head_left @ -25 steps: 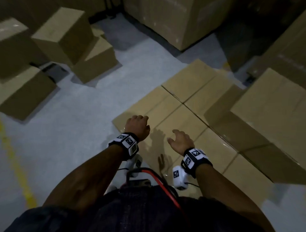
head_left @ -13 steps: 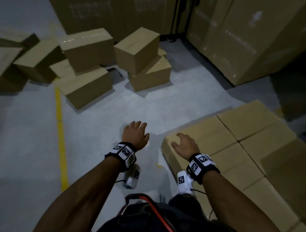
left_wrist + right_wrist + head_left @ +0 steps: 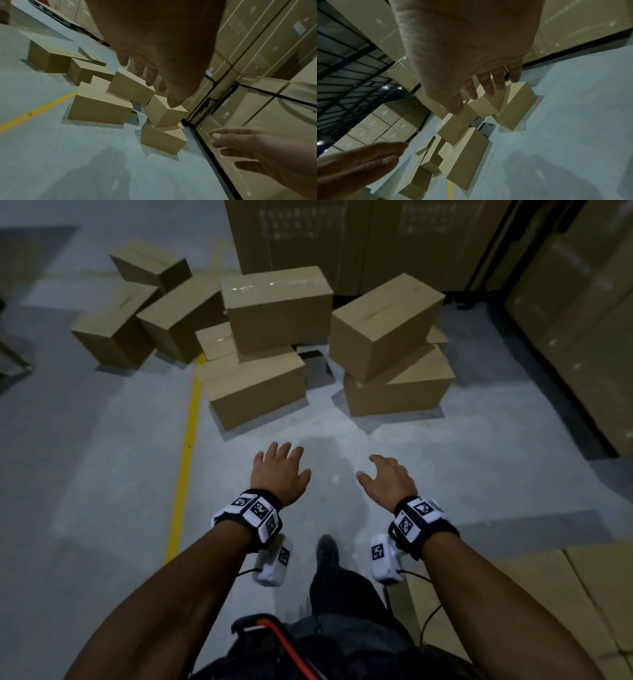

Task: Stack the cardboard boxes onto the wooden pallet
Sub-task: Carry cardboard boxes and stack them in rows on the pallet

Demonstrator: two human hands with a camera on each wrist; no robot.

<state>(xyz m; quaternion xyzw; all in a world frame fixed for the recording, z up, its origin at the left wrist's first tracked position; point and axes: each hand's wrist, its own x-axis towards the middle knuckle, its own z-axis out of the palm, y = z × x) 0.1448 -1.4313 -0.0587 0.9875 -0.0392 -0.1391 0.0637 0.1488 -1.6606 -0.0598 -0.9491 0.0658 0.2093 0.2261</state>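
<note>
Both hands are held out above the grey floor [image 3: 102, 474] with nothing in them; the left hand [image 3: 278, 474] has its fingers spread, the right hand [image 3: 387, 479] has its fingers relaxed. The loose boxes [image 3: 255, 385] lie in a heap on the floor ahead, beside a yellow line [image 3: 185, 460]; more boxes, laid flat together, are at the lower right [image 3: 548, 594].

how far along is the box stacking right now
Done: a layer of tan cardboard boxes sits at lower right; the pallet itself isn't visible. In hand: nothing, as the left hand and right hand are open above the grey floor. Left: the loose brown boxes heaped ahead.
</note>
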